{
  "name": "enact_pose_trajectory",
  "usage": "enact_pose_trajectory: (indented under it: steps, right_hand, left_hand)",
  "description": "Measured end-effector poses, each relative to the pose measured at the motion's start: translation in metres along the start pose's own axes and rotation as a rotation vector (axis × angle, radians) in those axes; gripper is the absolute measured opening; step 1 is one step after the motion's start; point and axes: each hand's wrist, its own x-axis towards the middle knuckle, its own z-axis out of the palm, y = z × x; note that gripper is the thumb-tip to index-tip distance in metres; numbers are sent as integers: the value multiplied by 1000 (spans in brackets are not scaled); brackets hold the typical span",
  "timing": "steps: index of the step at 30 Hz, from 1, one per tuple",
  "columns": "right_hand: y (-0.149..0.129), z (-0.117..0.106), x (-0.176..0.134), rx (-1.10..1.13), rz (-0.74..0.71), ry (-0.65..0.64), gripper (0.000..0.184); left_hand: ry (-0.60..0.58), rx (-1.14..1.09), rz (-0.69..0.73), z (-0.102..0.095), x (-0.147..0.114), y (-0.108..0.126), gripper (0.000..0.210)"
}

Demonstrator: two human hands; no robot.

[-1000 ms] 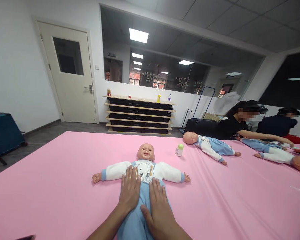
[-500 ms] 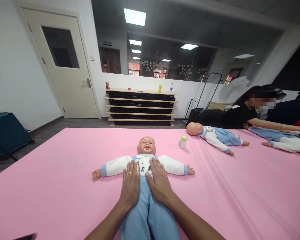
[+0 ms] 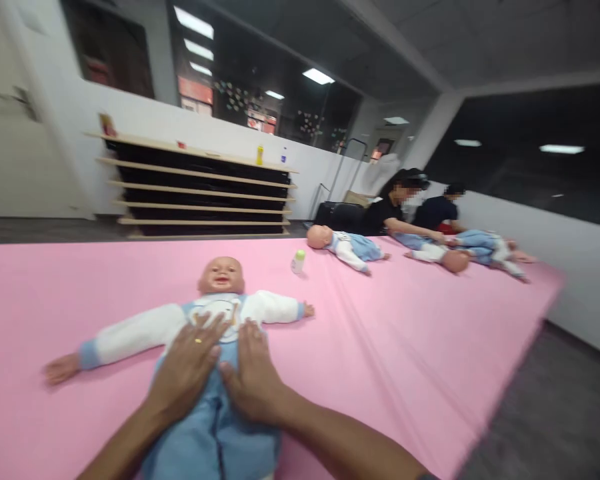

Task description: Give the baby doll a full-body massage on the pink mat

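A baby doll (image 3: pixel 222 315) in a white and light-blue outfit lies face up on the pink table cover (image 3: pixel 350 367), arms spread to both sides. My left hand (image 3: pixel 187 363) rests flat on the doll's front, fingers stretched out, a ring on one finger. Beside it, my right hand (image 3: pixel 254 377) also lies flat on the doll's front with its fingers pointing towards the head. Both palms cover part of the outfit. A small white bottle with a green cap (image 3: pixel 298 262) stands to the right of the doll's head.
Farther right lies a second doll (image 3: pixel 350 247), with another doll (image 3: pixel 433 253) beyond it. Two people (image 3: pixel 397 207) sit at the table's far side, one reaching towards a doll. A stack of boards (image 3: pixel 200 183) stands by the wall, bottles on top.
The camera view has swung to the right, so the doll and hands appear farther left and more of the table's right end shows. Both hands remain on the doll's front.
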Motion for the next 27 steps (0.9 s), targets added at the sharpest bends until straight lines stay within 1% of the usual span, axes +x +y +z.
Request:
enact_pose_trajectory:
  steps: [2,4,7,9,10,12,14,17,20,22,24,25,26,27]
  right_hand:
    - [-9,-3,-9,-50,-61,-26,83]
    - [-18,-5,-11,-87,-137,-30,83]
    - [-25,-9,1,-100,-247,-22,78]
    - [-23,-7,16,-94,-271,-15,73]
    - [-20,-5,25,-94,-270,-13,71]
    - [-12,1,40,-95,-275,1,68]
    - [-3,6,49,-84,-247,33,65]
    - [12,8,51,-44,-133,91,64]
    - [24,10,49,-5,-49,115,67]
    - [27,14,47,-3,-15,136,70]
    - [26,18,44,-20,32,161,75]
    - [24,19,42,-34,54,177,77]
    - [21,20,39,-52,63,200,78]
    - [18,19,36,-74,47,237,78]
  left_hand:
    - [42,-36,-26,13,-1,-9,53]
    - [73,-64,-76,21,-3,-13,54]
    - [126,-80,-138,18,-7,-8,54]
    - [152,-105,-179,14,-8,-2,55]
    - [167,-119,-244,12,-8,0,55]
    - [159,-141,-349,10,-6,4,54]
    - [129,-144,-408,8,-5,7,55]
    - [115,-137,-452,5,-3,13,55]
    - [145,-139,-488,4,-4,17,54]
    - [198,-128,-498,2,-5,20,55]
    - [259,-101,-460,-3,-5,23,57]
    - [275,-89,-412,-6,-5,24,58]
    - [271,-83,-347,-10,-4,25,59]
    - [243,-85,-268,-14,-4,26,59]
